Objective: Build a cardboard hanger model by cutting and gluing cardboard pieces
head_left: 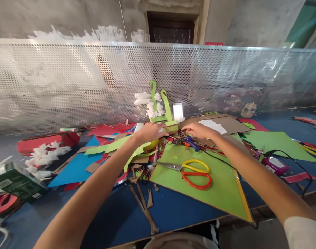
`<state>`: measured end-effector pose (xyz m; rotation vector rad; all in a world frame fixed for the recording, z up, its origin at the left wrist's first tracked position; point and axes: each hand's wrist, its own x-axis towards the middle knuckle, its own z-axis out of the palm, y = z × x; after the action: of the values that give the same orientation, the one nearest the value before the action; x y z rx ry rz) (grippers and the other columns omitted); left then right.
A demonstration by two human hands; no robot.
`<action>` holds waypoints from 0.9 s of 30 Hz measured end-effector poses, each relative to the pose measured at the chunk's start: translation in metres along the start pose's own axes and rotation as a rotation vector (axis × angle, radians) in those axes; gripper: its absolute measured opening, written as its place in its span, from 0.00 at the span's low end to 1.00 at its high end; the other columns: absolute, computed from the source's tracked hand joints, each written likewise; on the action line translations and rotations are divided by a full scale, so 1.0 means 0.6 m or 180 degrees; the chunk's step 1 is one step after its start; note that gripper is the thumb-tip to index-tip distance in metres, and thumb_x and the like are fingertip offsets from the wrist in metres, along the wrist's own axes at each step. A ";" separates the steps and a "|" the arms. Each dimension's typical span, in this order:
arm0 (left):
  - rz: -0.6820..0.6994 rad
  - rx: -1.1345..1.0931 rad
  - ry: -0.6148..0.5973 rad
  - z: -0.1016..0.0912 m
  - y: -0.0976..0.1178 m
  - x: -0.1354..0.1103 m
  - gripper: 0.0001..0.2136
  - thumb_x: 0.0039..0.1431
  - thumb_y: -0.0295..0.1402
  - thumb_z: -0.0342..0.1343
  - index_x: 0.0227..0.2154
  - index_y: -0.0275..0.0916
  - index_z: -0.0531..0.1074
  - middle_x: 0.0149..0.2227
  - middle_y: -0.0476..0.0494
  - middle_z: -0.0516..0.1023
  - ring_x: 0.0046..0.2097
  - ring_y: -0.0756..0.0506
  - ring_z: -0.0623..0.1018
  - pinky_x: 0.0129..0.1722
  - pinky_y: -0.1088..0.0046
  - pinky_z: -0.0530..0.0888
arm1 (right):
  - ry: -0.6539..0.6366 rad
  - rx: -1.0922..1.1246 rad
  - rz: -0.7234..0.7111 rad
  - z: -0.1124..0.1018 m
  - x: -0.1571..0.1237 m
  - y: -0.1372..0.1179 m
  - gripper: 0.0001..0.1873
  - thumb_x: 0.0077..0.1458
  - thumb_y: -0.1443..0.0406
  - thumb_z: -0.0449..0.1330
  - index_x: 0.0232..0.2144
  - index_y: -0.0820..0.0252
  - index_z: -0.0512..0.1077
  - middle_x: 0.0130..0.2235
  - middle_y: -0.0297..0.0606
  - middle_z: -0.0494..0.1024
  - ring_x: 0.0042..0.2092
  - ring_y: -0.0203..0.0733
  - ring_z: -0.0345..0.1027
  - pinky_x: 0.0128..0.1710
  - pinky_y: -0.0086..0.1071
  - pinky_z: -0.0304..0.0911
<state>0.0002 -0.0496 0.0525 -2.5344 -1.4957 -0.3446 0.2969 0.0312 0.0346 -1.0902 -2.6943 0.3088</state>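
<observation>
My left hand (155,131) reaches to the middle of the table, its fingers curled beside the base of a green paper-covered model (168,108) with hook-topped uprights. A bit of white shows at those fingertips, too small to name. Across from it, my right hand (196,130) has its thumb and fingers closed together; what they hold, if anything, I cannot make out. Just below the right hand lies a blue glue gun (191,143). Scissors (196,173) with one yellow and one red handle rest on a green sheet (220,188) nearer to me. White crumpled tissue (155,110) clings to the model.
A perforated metal screen (69,83) runs along the back. Blue paper (75,169), cardboard scraps (144,207) and a green box (18,181) lie to the left. To the right are green paper (279,143), a purple device (275,166) and a black cord (300,169).
</observation>
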 end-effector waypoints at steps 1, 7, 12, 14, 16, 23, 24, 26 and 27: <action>0.0063 0.0061 -0.0056 0.003 -0.001 0.000 0.21 0.70 0.51 0.50 0.53 0.45 0.78 0.40 0.38 0.84 0.40 0.37 0.83 0.43 0.63 0.73 | 0.0020 -0.0220 -0.0055 0.003 -0.006 -0.012 0.23 0.63 0.71 0.57 0.57 0.56 0.78 0.47 0.45 0.85 0.43 0.47 0.79 0.41 0.33 0.66; 0.0185 0.0366 -0.0203 0.010 -0.004 -0.001 0.21 0.72 0.50 0.47 0.54 0.45 0.76 0.40 0.39 0.85 0.40 0.40 0.83 0.41 0.67 0.73 | 0.0131 -0.0755 -0.0652 0.018 -0.030 -0.067 0.13 0.64 0.70 0.59 0.46 0.54 0.81 0.47 0.43 0.84 0.47 0.48 0.77 0.42 0.32 0.62; 0.0237 0.0447 -0.0257 0.009 -0.007 -0.002 0.20 0.72 0.50 0.47 0.53 0.44 0.76 0.39 0.40 0.85 0.39 0.41 0.83 0.39 0.69 0.72 | 0.0718 -0.0817 -0.0111 0.012 -0.003 -0.040 0.08 0.61 0.71 0.61 0.37 0.59 0.81 0.40 0.46 0.84 0.42 0.48 0.76 0.40 0.32 0.60; 0.0267 0.0443 -0.0247 0.012 -0.010 -0.001 0.20 0.71 0.50 0.48 0.52 0.45 0.76 0.39 0.41 0.85 0.38 0.41 0.83 0.40 0.69 0.72 | 0.0728 -0.0694 0.0134 0.011 0.010 -0.019 0.07 0.60 0.71 0.62 0.35 0.60 0.81 0.38 0.46 0.84 0.40 0.47 0.76 0.39 0.32 0.60; 0.0269 0.0399 -0.0221 0.014 -0.012 -0.001 0.19 0.71 0.50 0.49 0.52 0.45 0.77 0.39 0.41 0.85 0.38 0.42 0.83 0.41 0.69 0.72 | 0.0629 -0.0552 0.0210 0.012 0.017 0.001 0.10 0.61 0.71 0.59 0.38 0.60 0.81 0.38 0.44 0.85 0.38 0.46 0.76 0.37 0.31 0.60; 0.0231 0.0328 -0.0276 0.014 -0.013 -0.002 0.21 0.71 0.52 0.48 0.52 0.45 0.77 0.37 0.41 0.85 0.37 0.40 0.83 0.41 0.68 0.72 | 0.0275 0.0003 0.0209 0.022 0.008 0.026 0.17 0.57 0.71 0.61 0.48 0.59 0.79 0.42 0.41 0.86 0.38 0.43 0.77 0.35 0.28 0.60; 0.0240 0.0328 -0.0277 0.013 -0.013 -0.002 0.21 0.71 0.52 0.47 0.52 0.45 0.77 0.37 0.41 0.85 0.37 0.41 0.83 0.41 0.68 0.72 | 0.0352 -0.0135 0.0285 0.022 0.006 0.025 0.14 0.56 0.68 0.63 0.45 0.59 0.80 0.39 0.42 0.86 0.37 0.44 0.76 0.34 0.29 0.59; 0.0232 0.0373 -0.0290 0.012 -0.014 -0.003 0.21 0.71 0.51 0.46 0.52 0.45 0.77 0.38 0.41 0.85 0.38 0.41 0.82 0.41 0.69 0.72 | 0.0477 -0.0312 0.0369 0.022 0.003 0.024 0.11 0.57 0.66 0.63 0.42 0.60 0.81 0.35 0.41 0.84 0.34 0.43 0.74 0.34 0.30 0.57; 0.0212 0.0404 -0.0307 0.011 -0.015 -0.004 0.21 0.72 0.51 0.46 0.53 0.45 0.77 0.39 0.41 0.85 0.38 0.42 0.82 0.41 0.69 0.71 | 0.0488 -0.0324 0.0335 0.022 0.002 0.024 0.12 0.59 0.66 0.60 0.42 0.60 0.81 0.34 0.41 0.84 0.33 0.43 0.73 0.34 0.31 0.56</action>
<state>-0.0077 -0.0454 0.0456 -2.5252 -1.4127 -0.1153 0.3021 0.0406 0.0179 -1.2335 -2.5471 0.1009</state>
